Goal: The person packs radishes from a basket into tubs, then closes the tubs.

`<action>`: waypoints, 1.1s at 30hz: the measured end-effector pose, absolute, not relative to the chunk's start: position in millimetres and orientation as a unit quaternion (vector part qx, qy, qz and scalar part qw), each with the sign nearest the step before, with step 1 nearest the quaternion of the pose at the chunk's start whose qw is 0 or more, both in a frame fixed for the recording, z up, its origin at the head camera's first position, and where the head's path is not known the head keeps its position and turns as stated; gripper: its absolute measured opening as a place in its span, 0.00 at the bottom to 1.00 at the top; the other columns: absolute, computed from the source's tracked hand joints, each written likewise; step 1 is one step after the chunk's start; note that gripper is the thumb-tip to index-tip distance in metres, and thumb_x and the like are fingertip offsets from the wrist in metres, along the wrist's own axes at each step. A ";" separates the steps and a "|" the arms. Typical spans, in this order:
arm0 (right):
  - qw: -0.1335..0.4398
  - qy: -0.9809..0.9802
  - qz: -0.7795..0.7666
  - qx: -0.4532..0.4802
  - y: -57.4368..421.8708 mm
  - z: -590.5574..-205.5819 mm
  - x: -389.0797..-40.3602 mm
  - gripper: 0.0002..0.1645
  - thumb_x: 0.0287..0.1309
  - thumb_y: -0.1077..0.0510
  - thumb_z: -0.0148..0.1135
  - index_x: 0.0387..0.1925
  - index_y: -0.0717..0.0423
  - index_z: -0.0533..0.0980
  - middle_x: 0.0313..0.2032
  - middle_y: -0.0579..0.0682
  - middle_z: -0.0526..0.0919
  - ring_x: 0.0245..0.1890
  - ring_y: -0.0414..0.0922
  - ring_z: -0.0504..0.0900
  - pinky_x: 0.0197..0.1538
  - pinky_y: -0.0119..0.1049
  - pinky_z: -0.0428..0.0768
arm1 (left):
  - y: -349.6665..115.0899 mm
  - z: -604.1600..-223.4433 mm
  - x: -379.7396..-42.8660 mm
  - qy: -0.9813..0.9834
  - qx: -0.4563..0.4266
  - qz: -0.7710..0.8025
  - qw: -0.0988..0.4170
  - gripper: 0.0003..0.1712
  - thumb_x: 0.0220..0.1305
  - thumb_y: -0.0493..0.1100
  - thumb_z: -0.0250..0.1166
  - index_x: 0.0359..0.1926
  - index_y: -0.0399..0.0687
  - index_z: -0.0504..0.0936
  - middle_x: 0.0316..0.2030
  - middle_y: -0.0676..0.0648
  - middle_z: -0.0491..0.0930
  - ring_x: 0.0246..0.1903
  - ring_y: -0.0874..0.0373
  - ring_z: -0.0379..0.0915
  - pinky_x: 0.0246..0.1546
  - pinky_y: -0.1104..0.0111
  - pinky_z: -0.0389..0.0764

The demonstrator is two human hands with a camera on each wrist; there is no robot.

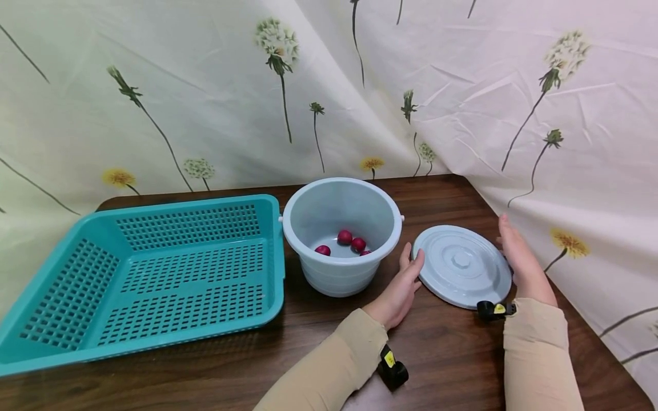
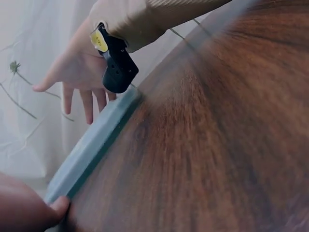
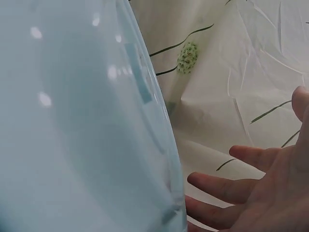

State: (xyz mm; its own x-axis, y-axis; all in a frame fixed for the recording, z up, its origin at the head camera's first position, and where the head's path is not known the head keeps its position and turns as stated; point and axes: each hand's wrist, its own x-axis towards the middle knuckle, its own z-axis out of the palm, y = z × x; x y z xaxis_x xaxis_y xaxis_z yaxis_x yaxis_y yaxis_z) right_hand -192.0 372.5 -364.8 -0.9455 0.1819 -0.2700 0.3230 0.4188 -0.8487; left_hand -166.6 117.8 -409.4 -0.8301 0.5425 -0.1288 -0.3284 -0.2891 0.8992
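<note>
A round pale-blue lid with a small raised knob lies at the right of the table. At its left rim is my left hand, fingers fairly straight; in the left wrist view a fingertip meets the lid's edge. On the lid's other side my right hand is held upright, and the right wrist view shows its fingers spread beside the rim. Left of the lid stands a pale-blue bucket, uncovered. Several small dark-red round things lie in its bottom; their kind is unclear.
A large teal perforated basket takes up the left side of the table, close against the bucket. Behind the brown wooden table and along its right edge hangs a white cloth with dandelion prints.
</note>
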 end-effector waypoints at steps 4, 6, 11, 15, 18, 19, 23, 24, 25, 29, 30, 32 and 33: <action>0.067 0.819 -0.547 0.159 371.7 -361.6 -192.5 0.57 0.64 0.22 0.17 0.75 0.58 0.23 0.75 0.73 0.36 0.74 0.74 0.41 0.71 0.70 0.45 | 117.1 -408.3 -166.0 0.526 0.103 0.805 0.256 0.48 0.73 0.66 0.47 0.79 0.55 0.32 0.79 0.43 0.33 0.78 0.49 0.30 0.76 0.47 0.43; 0.064 0.812 -0.558 0.156 371.3 -360.4 -192.3 0.57 0.64 0.22 0.18 0.75 0.56 0.22 0.75 0.72 0.35 0.74 0.73 0.37 0.72 0.70 0.43 | 116.8 -407.0 -165.5 0.520 0.101 0.810 0.253 0.47 0.74 0.65 0.47 0.79 0.55 0.33 0.79 0.42 0.34 0.78 0.49 0.30 0.76 0.47 0.43; 0.032 0.814 -0.560 0.150 368.2 -356.6 -191.8 0.56 0.66 0.23 0.20 0.76 0.59 0.24 0.75 0.72 0.38 0.74 0.73 0.37 0.73 0.69 0.41 | 115.3 -402.6 -164.5 0.536 0.102 0.803 0.242 0.44 0.74 0.63 0.49 0.79 0.56 0.38 0.79 0.42 0.38 0.79 0.50 0.31 0.76 0.49 0.45; -0.029 0.817 -0.554 0.155 365.6 -352.3 -191.2 0.53 0.70 0.28 0.22 0.76 0.63 0.31 0.74 0.73 0.45 0.73 0.73 0.45 0.73 0.66 0.46 | 114.8 -397.8 -163.2 0.567 0.121 0.785 0.218 0.40 0.74 0.61 0.50 0.78 0.57 0.45 0.78 0.43 0.41 0.79 0.50 0.34 0.76 0.51 0.46; -0.075 0.809 -0.559 0.166 362.9 -348.1 -190.2 0.50 0.71 0.29 0.25 0.77 0.62 0.38 0.73 0.72 0.51 0.72 0.71 0.52 0.74 0.58 0.53 | 114.5 -394.6 -161.4 0.585 0.135 0.774 0.201 0.37 0.75 0.58 0.49 0.77 0.58 0.47 0.78 0.43 0.42 0.78 0.48 0.36 0.76 0.49 0.47; -0.089 0.807 -0.557 0.174 362.0 -346.4 -190.1 0.50 0.71 0.29 0.26 0.77 0.61 0.41 0.73 0.71 0.53 0.71 0.70 0.55 0.74 0.55 0.55 | 114.2 -393.6 -160.9 0.589 0.136 0.772 0.197 0.37 0.75 0.58 0.50 0.77 0.58 0.48 0.78 0.44 0.43 0.78 0.48 0.37 0.76 0.49 0.48; -0.126 0.795 -0.557 0.206 357.1 -339.1 -188.9 0.47 0.70 0.28 0.29 0.77 0.54 0.49 0.72 0.60 0.64 0.70 0.62 0.63 0.72 0.46 0.63 | 112.3 -390.8 -159.0 0.599 0.142 0.766 0.186 0.36 0.75 0.58 0.51 0.77 0.59 0.50 0.78 0.47 0.45 0.78 0.48 0.39 0.75 0.48 0.50; -0.137 0.789 -0.560 0.213 355.8 -337.2 -188.3 0.46 0.70 0.28 0.31 0.77 0.52 0.51 0.70 0.56 0.68 0.70 0.59 0.64 0.73 0.46 0.62 | 111.6 -390.3 -158.4 0.599 0.147 0.766 0.184 0.36 0.75 0.58 0.52 0.77 0.59 0.50 0.78 0.48 0.45 0.78 0.48 0.39 0.75 0.48 0.51; -0.146 0.785 -0.561 0.218 354.7 -335.3 -187.5 0.45 0.70 0.28 0.31 0.76 0.51 0.52 0.67 0.51 0.71 0.70 0.57 0.65 0.73 0.45 0.62 | 111.0 -389.7 -158.0 0.598 0.153 0.765 0.184 0.36 0.74 0.58 0.52 0.77 0.60 0.50 0.78 0.49 0.46 0.78 0.48 0.39 0.75 0.48 0.51; -0.192 0.744 -0.598 0.227 351.4 -328.1 -184.1 0.40 0.70 0.30 0.37 0.74 0.46 0.58 0.48 0.35 0.80 0.70 0.47 0.68 0.75 0.40 0.57 | 108.0 -385.5 -156.4 0.595 0.175 0.762 0.185 0.36 0.74 0.59 0.51 0.77 0.62 0.50 0.78 0.51 0.45 0.78 0.50 0.37 0.75 0.48 0.51; -0.201 0.734 -0.607 0.227 350.9 -326.6 -183.4 0.38 0.70 0.31 0.39 0.73 0.46 0.59 0.43 0.31 0.80 0.70 0.45 0.69 0.76 0.39 0.56 | 107.2 -384.0 -156.2 0.594 0.181 0.762 0.184 0.36 0.74 0.59 0.51 0.77 0.62 0.50 0.78 0.51 0.45 0.78 0.49 0.37 0.75 0.48 0.51; -0.215 0.710 -0.631 0.224 349.8 -323.7 -182.7 0.36 0.71 0.32 0.41 0.71 0.44 0.61 0.37 0.27 0.78 0.70 0.43 0.69 0.76 0.36 0.55 | 105.4 -380.7 -155.7 0.593 0.191 0.761 0.184 0.35 0.75 0.59 0.50 0.77 0.63 0.51 0.78 0.51 0.45 0.78 0.49 0.37 0.75 0.48 0.51; -0.221 0.699 -0.643 0.223 349.1 -322.1 -182.4 0.35 0.71 0.33 0.42 0.71 0.44 0.62 0.35 0.26 0.78 0.70 0.43 0.69 0.76 0.35 0.54 | 104.6 -378.9 -155.6 0.592 0.198 0.760 0.181 0.35 0.75 0.59 0.50 0.77 0.63 0.51 0.78 0.51 0.44 0.78 0.49 0.37 0.75 0.49 0.52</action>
